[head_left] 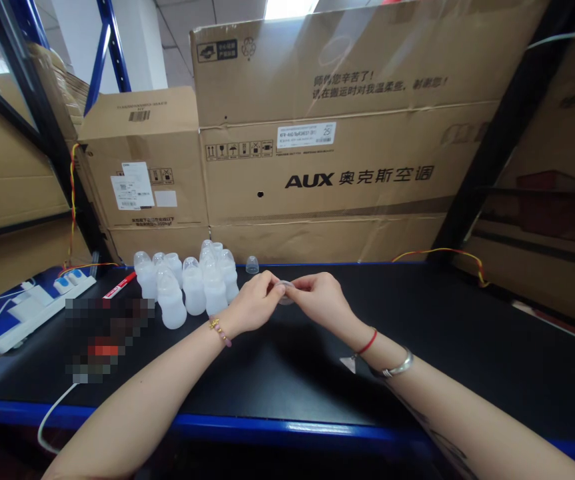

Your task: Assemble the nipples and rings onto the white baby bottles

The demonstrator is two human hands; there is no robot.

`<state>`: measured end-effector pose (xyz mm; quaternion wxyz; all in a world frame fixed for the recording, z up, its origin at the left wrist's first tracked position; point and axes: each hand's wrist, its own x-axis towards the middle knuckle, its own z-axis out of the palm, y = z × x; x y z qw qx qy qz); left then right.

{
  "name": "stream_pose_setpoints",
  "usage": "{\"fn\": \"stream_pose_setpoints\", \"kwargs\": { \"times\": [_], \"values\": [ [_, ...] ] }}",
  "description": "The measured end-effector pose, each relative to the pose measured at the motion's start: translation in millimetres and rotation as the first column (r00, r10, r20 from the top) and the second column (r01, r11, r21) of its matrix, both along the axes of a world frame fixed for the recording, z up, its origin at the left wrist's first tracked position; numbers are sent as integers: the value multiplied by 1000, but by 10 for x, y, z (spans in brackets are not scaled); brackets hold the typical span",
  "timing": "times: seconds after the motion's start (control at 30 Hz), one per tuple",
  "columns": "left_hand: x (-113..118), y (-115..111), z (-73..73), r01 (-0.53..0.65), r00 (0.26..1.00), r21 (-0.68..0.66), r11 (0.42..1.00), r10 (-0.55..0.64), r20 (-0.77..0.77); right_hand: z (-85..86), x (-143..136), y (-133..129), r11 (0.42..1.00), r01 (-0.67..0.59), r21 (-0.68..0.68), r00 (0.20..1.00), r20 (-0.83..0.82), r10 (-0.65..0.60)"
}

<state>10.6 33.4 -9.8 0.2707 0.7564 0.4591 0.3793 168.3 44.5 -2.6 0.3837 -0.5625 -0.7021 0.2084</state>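
Observation:
Both hands meet above the black table (317, 393), near its middle. My left hand (256, 300) and my right hand (320, 298) pinch a small, pale, ring-like piece (285, 291) between their fingertips, one hand on each side. Fingers cover much of the piece, so its exact shape cannot be made out. Left of my left hand stand several frosted white bottles (170, 303) with clear domed caps, grouped close together. A loose clear cap (252, 265) rests on the table behind my left hand.
A white power strip (42, 313) with plugs and cables lies at the left edge, near a red marker (120, 285). A pixelated object (110, 337) lies in front of the marker. Large cardboard (357, 227) stands along the back, between dark shelf posts (487, 133).

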Motion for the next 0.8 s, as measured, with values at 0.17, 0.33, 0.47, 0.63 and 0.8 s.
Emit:
{"fn": "stream_pose_setpoints", "kwargs": {
  "times": [0.17,0.33,0.47,0.63,0.8],
  "values": [
    [-26,53,-41,152,988,-57,987,-150,32,-33,15,76,997,-29,-73,995,-93,22],
    [18,-6,31,4,1000,115,993,-1,-25,14,-17,-8,997,-65,-37,971,-232,55],
    [31,-67,75,-6,997,172,985,18,-69,25,-44,-61,1000,-9,26,981,-192,14],
    [54,-75,97,-63,976,273,960,117,-186,-14,-74,-84,993,46,104,989,-148,-31],
    [63,-50,104,-103,950,310,945,186,-251,1,-95,-87,986,94,141,995,-45,-88]
  ]
}}
